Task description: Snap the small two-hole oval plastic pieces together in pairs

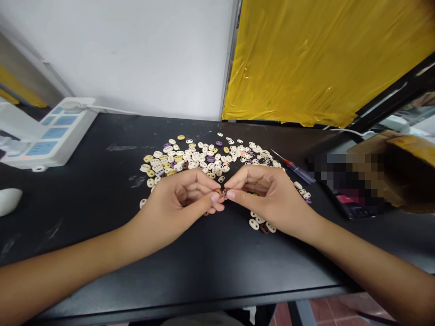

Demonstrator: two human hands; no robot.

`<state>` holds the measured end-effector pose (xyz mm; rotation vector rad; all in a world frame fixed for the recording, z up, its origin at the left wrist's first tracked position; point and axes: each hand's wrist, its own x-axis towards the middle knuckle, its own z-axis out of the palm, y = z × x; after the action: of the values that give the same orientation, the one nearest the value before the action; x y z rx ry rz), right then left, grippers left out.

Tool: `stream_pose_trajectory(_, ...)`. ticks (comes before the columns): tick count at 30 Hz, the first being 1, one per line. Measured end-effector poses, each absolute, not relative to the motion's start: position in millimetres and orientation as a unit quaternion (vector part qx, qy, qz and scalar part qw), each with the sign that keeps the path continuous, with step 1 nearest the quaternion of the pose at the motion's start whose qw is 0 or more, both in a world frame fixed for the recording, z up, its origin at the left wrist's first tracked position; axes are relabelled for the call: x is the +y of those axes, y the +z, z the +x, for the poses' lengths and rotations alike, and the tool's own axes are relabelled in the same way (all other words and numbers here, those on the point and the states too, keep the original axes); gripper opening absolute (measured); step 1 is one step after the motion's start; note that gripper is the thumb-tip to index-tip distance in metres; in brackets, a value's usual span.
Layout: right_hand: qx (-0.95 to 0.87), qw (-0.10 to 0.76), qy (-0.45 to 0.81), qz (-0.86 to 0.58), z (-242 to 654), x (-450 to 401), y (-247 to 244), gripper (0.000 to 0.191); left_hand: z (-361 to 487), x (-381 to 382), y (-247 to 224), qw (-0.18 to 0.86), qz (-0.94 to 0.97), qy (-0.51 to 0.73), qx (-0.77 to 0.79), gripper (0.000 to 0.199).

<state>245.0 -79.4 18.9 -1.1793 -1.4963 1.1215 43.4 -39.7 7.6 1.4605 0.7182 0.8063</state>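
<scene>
Above the middle of the table, my left hand (188, 194) pinches a small brown oval piece (218, 193) between thumb and fingertips. Fingertip to fingertip with it, my right hand (268, 190) is closed in a pinch on a tiny dark, shiny piece (224, 194), whose kind is too small to tell. The two pieces meet or nearly meet. Behind both hands spreads a pile of small oval pieces with holes (195, 156), mostly cream, some yellow, purple and brown. Several more, including a dark brown one (264, 228), lie under my right hand.
A red-and-purple screwdriver (295, 167) lies right of the pile. Beyond it are a dark phone-like device (353, 206), partly blurred out, and a brown bag (404, 167). On the left stand a white power strip (64, 136) and a white rounded object (9, 201). The black table (204, 271) ends near me.
</scene>
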Motion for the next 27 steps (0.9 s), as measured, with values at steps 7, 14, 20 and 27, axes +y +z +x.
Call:
stream_pose_trajectory(7, -0.604, 0.450, 0.458, -0.472, 243.6, -81.8, 17.6, 0.004, 40.3, -40.6, 1.9, 0.565, 0.688, 0.342, 0.301, 0.006)
stream_pose_trajectory(14, -0.579, 0.465, 0.493, -0.453, 244.9, -79.1, 18.8, 0.011, 41.4, -41.8, 3.1, 0.566, 0.690, 0.355, 0.278, 0.001)
stream_pose_trajectory(20, -0.562, 0.468, 0.531, -0.428, 244.7, -81.6, 17.7, 0.012, 40.3, -45.1, 2.0, 0.585, 0.676, 0.354, 0.275, 0.003)
stream_pose_trajectory(27, -0.552, 0.452, 0.593, -0.375, 245.6, -77.4, 12.8, 0.013, 40.4, -49.4, 2.3, 0.610, 0.659, 0.349, 0.269, 0.005)
